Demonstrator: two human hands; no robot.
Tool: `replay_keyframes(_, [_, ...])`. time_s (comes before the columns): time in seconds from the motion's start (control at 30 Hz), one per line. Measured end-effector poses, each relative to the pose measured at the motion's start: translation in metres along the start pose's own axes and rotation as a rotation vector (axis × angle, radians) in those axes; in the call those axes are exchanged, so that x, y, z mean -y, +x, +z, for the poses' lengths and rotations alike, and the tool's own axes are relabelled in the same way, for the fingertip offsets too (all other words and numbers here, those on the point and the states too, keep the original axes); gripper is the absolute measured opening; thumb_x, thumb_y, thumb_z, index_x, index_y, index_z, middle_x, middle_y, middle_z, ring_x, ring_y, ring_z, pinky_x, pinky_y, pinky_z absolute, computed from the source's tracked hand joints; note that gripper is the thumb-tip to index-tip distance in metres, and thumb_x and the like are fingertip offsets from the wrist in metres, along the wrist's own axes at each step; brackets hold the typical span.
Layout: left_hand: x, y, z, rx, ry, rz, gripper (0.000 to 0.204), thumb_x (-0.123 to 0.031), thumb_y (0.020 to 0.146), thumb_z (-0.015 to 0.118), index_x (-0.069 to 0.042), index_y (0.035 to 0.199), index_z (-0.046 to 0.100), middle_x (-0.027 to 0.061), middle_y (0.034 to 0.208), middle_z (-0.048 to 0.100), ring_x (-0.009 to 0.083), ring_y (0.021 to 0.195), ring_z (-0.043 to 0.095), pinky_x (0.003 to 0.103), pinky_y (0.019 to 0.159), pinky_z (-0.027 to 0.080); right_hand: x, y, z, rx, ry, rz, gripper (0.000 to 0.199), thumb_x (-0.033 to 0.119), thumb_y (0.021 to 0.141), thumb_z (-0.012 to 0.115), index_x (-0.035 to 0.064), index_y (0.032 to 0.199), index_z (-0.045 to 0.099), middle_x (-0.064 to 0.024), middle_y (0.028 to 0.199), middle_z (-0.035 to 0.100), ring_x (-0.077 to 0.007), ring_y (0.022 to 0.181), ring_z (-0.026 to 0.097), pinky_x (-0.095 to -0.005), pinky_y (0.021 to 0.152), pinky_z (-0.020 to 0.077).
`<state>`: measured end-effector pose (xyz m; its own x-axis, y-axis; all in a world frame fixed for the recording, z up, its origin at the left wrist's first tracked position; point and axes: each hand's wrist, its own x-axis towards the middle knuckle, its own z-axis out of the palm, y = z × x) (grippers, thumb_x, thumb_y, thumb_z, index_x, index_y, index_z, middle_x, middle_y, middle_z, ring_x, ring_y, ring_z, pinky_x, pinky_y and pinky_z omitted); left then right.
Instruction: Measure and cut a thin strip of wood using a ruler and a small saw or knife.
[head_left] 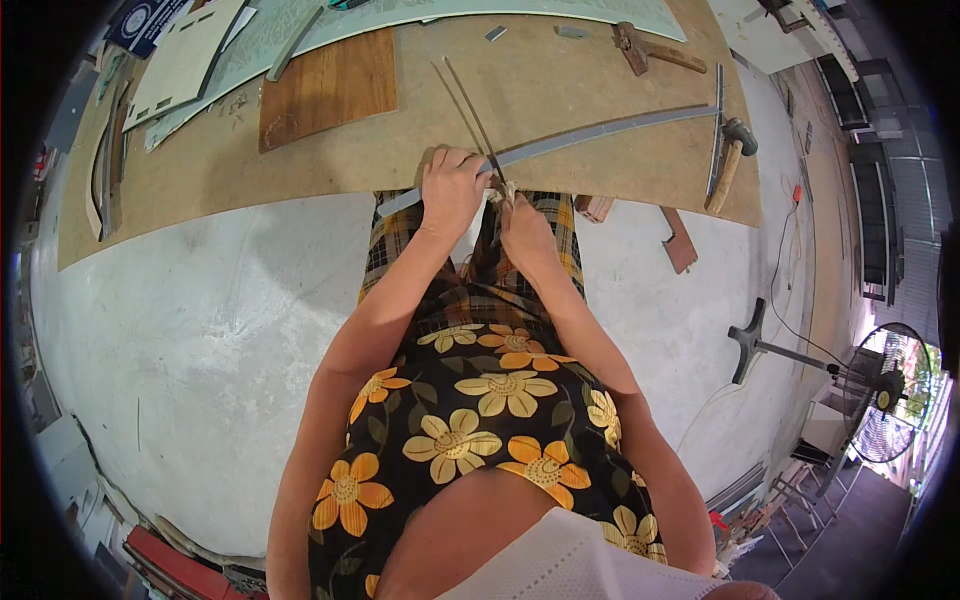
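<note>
Left hand pressed down over a long, narrow, flat grey strip at the near edge of the brown bench, fingers curled round it, gripping. The strip lies slantwise: its short left end sticks out past the bench edge over the person's lap, its longer part runs up and right across the top. Right hand just beside, at the bench edge, fingers closed on the near end of a long, thin, dark straight tool, with pale cloth-like material bunched at the grip; tool crosses the strip right next to the left hand and points away over the bench. Second thin dark line alongside the tool, cannot tell if part of it or a shadow. Strip's far end reaches a thin upright-lying grey metal bar; just right of that, a hammer with dark head and light wooden handle. Farther back right, a rusty-headed hammer with brown wooden handle. Back left: brown wood-grain board, off-white rectangular panel with dark slots, large pale green patterned sheet. Black pedestal fan at far right, past the pale grey floor.
</note>
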<state>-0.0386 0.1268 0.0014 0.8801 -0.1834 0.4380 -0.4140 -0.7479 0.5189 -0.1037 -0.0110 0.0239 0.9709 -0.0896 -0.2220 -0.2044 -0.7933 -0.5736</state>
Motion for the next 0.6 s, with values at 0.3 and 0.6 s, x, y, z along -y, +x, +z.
replay_keyframes(0.3, [0.002,-0.001,0.002,0.009,0.039,-0.003,0.022,-0.017,0.074,0.077,-0.009,0.093,0.073,0.0054,0.093,0.061,0.0286,0.097,0.057,0.044,0.081,0.047,-0.009,-0.027,-0.008,0.039,-0.03,0.033,0.034,0.022,0.1,0.045,-0.0072,0.114,0.055,-0.0347,0.083,0.064,-0.0512,0.083,0.064,-0.0588,0.074,0.05])
replay_keyframes(0.6, [0.006,-0.002,0.002,-0.029,0.054,0.009,0.022,-0.018,0.072,0.078,-0.01,0.091,0.073,0.004,0.092,0.061,0.0271,0.096,0.057,0.043,0.079,0.048,0.001,-0.03,-0.014,0.036,-0.036,-0.04,0.033,0.021,0.1,0.044,-0.0067,0.113,0.056,-0.0343,0.086,0.065,-0.0509,0.086,0.064,-0.057,0.077,0.0498])
